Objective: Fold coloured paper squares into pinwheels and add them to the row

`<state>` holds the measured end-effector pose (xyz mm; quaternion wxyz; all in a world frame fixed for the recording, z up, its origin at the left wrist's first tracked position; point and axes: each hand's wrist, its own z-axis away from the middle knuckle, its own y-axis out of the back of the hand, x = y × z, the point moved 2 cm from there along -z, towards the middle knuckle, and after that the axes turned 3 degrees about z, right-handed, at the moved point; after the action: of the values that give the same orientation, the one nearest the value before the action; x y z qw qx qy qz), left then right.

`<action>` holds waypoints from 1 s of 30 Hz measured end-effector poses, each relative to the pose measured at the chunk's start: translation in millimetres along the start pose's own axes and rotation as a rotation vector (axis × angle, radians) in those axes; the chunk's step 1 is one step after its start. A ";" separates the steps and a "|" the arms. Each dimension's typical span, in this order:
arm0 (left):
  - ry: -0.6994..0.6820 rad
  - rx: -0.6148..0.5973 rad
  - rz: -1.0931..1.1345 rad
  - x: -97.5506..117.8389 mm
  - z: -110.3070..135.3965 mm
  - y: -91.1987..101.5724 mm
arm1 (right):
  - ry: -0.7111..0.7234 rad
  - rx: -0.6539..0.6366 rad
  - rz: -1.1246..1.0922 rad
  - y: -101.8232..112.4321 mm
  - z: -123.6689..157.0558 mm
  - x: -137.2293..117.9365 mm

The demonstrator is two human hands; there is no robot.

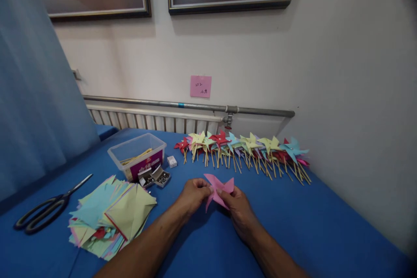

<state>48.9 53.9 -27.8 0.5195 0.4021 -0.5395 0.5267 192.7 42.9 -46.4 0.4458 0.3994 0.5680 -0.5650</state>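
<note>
The left grip and right grip both pinch the pink paper pinwheel just above the middle of the desk; light, thin and easily creased, it seems best held at its folded centre

Left hand, right hand both showing bare. Left forearm, right forearm running unclothed to bottom edge of view; any sleeve lying outside frame. Nails too small to tell.
</note>
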 end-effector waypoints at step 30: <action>-0.401 0.485 -0.747 69.7 -4.0 70.9 | -0.019 0.028 0.146 6.2 -9.4 8.9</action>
<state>-29.7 74.3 29.7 0.4500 0.7714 -0.3093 0.3268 195.6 52.1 -57.0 0.4855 0.4404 0.5252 -0.5426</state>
